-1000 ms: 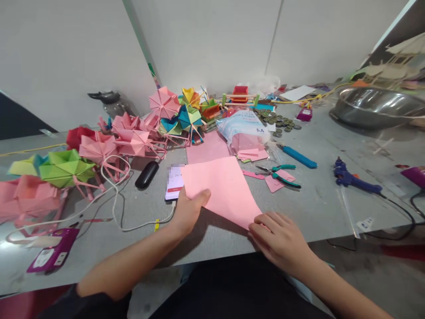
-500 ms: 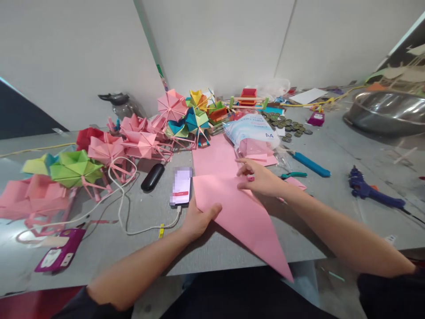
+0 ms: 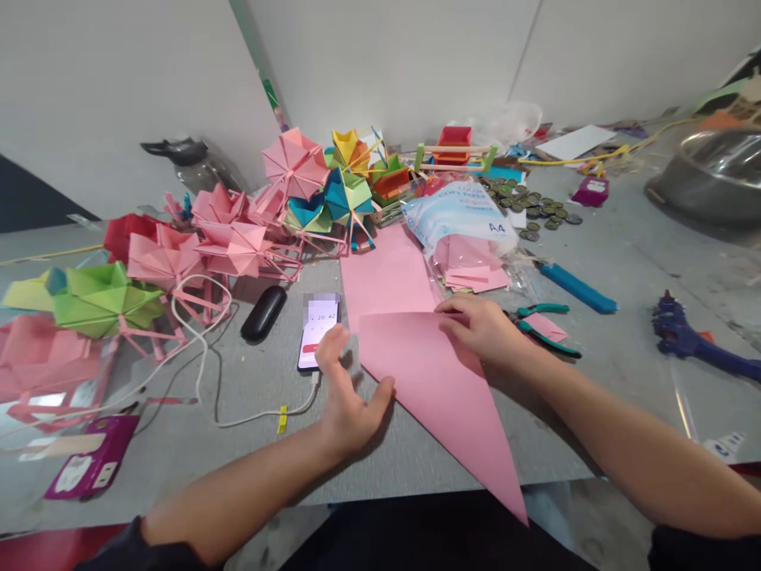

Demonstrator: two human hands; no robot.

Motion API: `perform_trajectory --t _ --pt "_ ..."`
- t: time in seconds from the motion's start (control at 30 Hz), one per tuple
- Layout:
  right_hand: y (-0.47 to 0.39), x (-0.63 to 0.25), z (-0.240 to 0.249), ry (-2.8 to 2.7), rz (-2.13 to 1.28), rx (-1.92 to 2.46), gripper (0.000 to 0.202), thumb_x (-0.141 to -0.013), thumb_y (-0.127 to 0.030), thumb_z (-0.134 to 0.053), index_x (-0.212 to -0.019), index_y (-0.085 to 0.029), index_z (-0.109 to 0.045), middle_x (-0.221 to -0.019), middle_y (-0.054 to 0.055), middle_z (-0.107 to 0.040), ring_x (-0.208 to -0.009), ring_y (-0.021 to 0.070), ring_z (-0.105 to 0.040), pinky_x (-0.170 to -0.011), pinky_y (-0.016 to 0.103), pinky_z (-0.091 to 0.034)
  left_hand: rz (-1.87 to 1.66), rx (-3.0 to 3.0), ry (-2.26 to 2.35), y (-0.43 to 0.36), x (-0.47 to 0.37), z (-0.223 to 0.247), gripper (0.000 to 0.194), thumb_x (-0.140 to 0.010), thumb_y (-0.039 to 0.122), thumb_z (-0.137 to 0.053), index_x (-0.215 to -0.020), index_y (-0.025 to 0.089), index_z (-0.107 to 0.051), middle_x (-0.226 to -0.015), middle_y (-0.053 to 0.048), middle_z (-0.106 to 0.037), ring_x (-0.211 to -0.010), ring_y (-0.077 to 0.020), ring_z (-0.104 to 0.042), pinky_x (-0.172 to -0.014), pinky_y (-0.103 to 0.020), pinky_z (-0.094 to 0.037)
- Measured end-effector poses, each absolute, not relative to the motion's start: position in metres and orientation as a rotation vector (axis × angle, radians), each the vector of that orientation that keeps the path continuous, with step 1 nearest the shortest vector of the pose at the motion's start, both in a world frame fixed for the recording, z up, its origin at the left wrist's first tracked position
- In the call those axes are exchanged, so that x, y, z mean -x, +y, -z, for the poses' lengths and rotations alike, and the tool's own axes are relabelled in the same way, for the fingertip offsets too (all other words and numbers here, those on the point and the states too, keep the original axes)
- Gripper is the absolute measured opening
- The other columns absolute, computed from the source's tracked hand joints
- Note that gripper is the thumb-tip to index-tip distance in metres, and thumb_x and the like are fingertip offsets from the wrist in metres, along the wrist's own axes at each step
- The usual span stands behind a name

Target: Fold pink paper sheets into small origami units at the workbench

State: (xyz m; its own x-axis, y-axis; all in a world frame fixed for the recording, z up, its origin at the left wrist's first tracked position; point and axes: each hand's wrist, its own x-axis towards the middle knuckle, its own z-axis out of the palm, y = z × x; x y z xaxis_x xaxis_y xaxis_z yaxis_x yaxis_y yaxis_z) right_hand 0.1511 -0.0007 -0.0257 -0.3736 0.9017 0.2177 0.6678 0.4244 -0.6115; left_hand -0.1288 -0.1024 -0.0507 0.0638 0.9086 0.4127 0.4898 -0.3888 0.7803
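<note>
A pink paper sheet slants over the table, its pointed lower end hanging past the front edge. Pinched at its upper right corner, it is held by my right hand. My left hand is at the sheet's left edge with thumb and fingers apart, the thumb tip close to or touching the paper. Behind lies another flat pink sheet, partly covered by the front one. Just left of my left hand's fingertips is a phone with a white cable plugged in.
Folded paper models crowd the left and back. A copy paper bag, coin-like discs, a blue-handled cutter, green pliers and a glue gun lie right. A metal bowl stands far right. A black case is left.
My left hand has let go of the sheet's left edge and spread its fingers. My right hand has closed on the upper right corner. The view has shifted slightly.
</note>
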Motion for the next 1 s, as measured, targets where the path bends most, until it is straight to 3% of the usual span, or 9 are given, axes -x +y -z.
perform_trajectory --t 0.07,0.17,0.27,0.33,0.53,0.7,0.87,0.93,1.0 --pt "0.001 -0.152 0.027 -2.217 -0.438 1.255 0.019 -0.097 -0.019 -0.061 -0.103 -0.021 -0.080 -0.104 0.010 -0.083 -0.100 0.0275 -0.076 -0.094 0.043 -0.054 -1.262 -2.329 1.208 -0.108 0.131 0.047 0.062 -0.097 0.024 -0.070 -0.154 0.030 -0.045 -0.161 -0.018 -0.052 -0.157 -0.0367 -0.047 -0.130 -0.063 -0.038" --pt "0.000 -0.152 0.028 -2.287 -0.226 1.160 0.023 -0.098 -0.013 -0.057 -0.102 -0.021 -0.079 -0.100 0.009 -0.082 -0.098 0.0265 -0.073 -0.093 0.041 -0.047 -0.718 -2.712 0.770 -0.117 0.128 0.044 0.045 -0.106 0.036 -0.064 -0.149 0.026 -0.059 -0.154 -0.015 -0.066 -0.153 -0.0342 -0.055 -0.136 -0.058 -0.029" --pt "-0.008 -0.152 0.024 -2.382 -0.067 1.064 0.025 -0.094 -0.008 -0.058 -0.102 -0.021 -0.078 -0.101 0.008 -0.081 -0.099 0.0258 -0.070 -0.094 0.041 -0.042 -0.226 -2.780 0.719 -0.122 0.121 0.046 0.082 -0.105 0.072 -0.056 -0.166 0.017 -0.048 -0.173 -0.024 -0.048 -0.165 -0.0440 -0.039 -0.137 -0.068 -0.020" --pt "-0.018 -0.151 0.019 -2.471 0.013 1.011 0.026 -0.091 -0.005 -0.059 -0.100 -0.022 -0.077 -0.100 0.007 -0.079 -0.098 0.0252 -0.068 -0.095 0.041 -0.039 -0.119 -2.778 0.767 -0.125 0.117 0.048 0.098 -0.101 0.084 -0.053 -0.172 0.018 -0.041 -0.178 -0.026 -0.039 -0.168 -0.0482 -0.032 -0.135 -0.075 -0.014" --pt "-0.048 -0.133 0.010 -2.616 0.198 1.186 0.026 -0.093 -0.004 -0.056 -0.102 -0.021 -0.073 -0.105 0.010 -0.079 -0.097 0.0271 -0.066 -0.095 0.043 -0.037 -0.056 -2.765 0.849 -0.129 0.111 0.046 0.098 -0.101 0.086 -0.048 -0.173 0.020 -0.039 -0.179 -0.027 -0.037 -0.167 -0.0513 -0.030 -0.131 -0.082 -0.013" --pt "-0.048 -0.111 0.022 -2.596 0.245 1.291 0.021 -0.099 -0.012 -0.057 -0.108 -0.020 -0.075 -0.100 0.011 -0.079 -0.092 0.0281 -0.066 -0.087 0.042 -0.038 -0.048 -2.822 0.942 -0.134 0.100 0.037 0.092 -0.103 0.080 -0.051 -0.168 0.016 -0.045 -0.173 -0.028 -0.046 -0.162 -0.0502 -0.041 -0.130 -0.071 -0.027" --pt "-0.045 -0.109 0.041 -2.535 0.385 1.205 0.024 -0.104 -0.011 -0.055 -0.094 -0.015 -0.077 -0.095 0.012 -0.078 -0.088 0.0262 -0.063 -0.083 0.041 -0.034 -0.111 -2.966 1.004 -0.142 0.105 0.027 0.070 -0.102 0.067 -0.066 -0.137 0.006 -0.069 -0.127 -0.025 -0.076 -0.124 -0.0419 -0.071 -0.103 -0.052 -0.055" --pt "-0.045 -0.111 0.047 -2.508 0.431 1.165 0.026 -0.106 -0.012 -0.054 -0.093 -0.015 -0.077 -0.094 0.012 -0.078 -0.087 0.0259 -0.060 -0.083 0.041 -0.033 -0.094 -2.974 1.146 -0.145 0.116 0.022 0.045 -0.107 0.053 -0.063 -0.108 0.010 -0.076 -0.097 -0.018 -0.078 -0.094 -0.0355 -0.075 -0.083 -0.047 -0.058" --pt "-0.044 -0.111 0.053 -2.488 0.455 1.128 0.026 -0.105 -0.011 -0.054 -0.093 -0.015 -0.077 -0.092 0.012 -0.077 -0.086 0.0257 -0.058 -0.082 0.041 -0.032 -0.115 -2.940 1.312 -0.149 0.128 0.018 0.040 -0.111 0.039 -0.052 -0.087 0.014 -0.072 -0.078 -0.013 -0.072 -0.076 -0.0309 -0.072 -0.075 -0.046 -0.056"
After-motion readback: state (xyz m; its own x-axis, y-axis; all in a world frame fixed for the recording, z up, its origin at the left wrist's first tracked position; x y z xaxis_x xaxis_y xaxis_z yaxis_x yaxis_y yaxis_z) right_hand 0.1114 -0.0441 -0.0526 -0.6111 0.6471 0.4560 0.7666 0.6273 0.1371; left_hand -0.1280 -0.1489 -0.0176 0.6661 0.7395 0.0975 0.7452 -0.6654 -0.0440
